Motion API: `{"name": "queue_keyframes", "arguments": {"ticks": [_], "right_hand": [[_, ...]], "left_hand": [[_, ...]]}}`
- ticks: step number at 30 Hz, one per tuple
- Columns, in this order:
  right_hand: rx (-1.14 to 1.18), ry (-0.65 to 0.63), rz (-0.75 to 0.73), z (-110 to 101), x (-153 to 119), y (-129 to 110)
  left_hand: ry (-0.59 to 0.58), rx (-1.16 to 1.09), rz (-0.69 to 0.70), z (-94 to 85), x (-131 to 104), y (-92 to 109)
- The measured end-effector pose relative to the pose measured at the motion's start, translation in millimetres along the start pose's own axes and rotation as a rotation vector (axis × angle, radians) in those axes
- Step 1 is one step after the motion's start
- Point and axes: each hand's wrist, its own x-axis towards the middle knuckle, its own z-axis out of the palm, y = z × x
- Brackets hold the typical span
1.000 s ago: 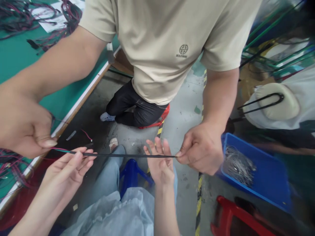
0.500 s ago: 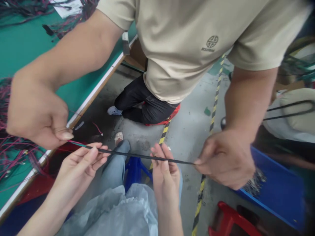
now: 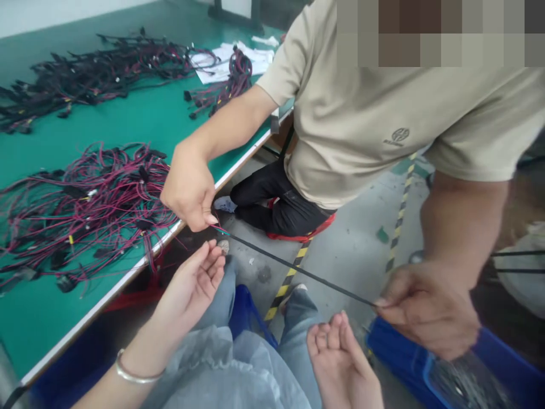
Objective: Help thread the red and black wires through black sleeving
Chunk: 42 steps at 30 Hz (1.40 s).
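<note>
A co-worker in a beige shirt stretches a black sleeved cable (image 3: 293,266) taut between both hands. Coloured wire ends come out at its left end, by one of the co-worker's hands (image 3: 189,187). The other hand (image 3: 430,309) pinches the right end. Just below the cable's left end, my left hand (image 3: 193,284) is palm up with loosely curled fingers, holding nothing. Lower right, below the cable, my right hand (image 3: 340,358) is also palm up and holds nothing. Both my hands are apart from the cable.
On the green table (image 3: 140,125) at the left lie a tangle of red and black wires (image 3: 106,204), a pile of black harnesses (image 3: 106,71) and white papers (image 3: 225,62). A blue bin (image 3: 404,363) stands low at the right. Yellow-black tape (image 3: 289,281) marks the floor.
Both my hands have let go of the black cable and dropped below it. The co-worker still holds its two ends. The view has swung, showing more of the table.
</note>
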Motion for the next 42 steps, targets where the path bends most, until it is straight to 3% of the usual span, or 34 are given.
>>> {"name": "queue_keyframes", "arguments": {"ticks": [3,6,8,10,13,17,21,27,36,40,42], "right_hand": [[-0.111,-0.071,-0.048,-27,2,10],[-0.217,-0.071,-0.140,-21,-2,18],[-0.314,-0.118,-0.170,7,-6,22],[-0.377,-0.250,-0.189,45,-7,24],[-0.292,-0.406,-0.226,100,1,23],[-0.051,-0.352,-0.132,135,18,22],[0.004,-0.246,-0.080,140,29,26],[-0.066,-0.288,-0.155,137,34,32],[-0.074,-0.318,-0.178,137,33,30],[-0.088,-0.316,-0.179,137,33,30],[-0.085,-0.314,-0.172,138,34,31]], "left_hand": [[-0.104,0.143,0.001,-19.8,2,-11],[-0.270,0.311,0.215,-14.7,9,-18],[-0.331,0.315,0.339,2.5,13,-18],[-0.357,0.291,0.354,23.3,17,-16],[-0.407,0.305,0.349,49.0,18,-12],[-0.385,0.311,0.469,67.1,21,-12],[-0.258,0.260,0.486,71.9,26,-17],[-0.131,0.232,0.533,69.7,30,-25],[-0.227,0.215,0.534,62.3,25,-26],[-0.329,0.448,0.489,63.0,25,-33],[-0.323,0.539,0.481,65.8,25,-37]]}}
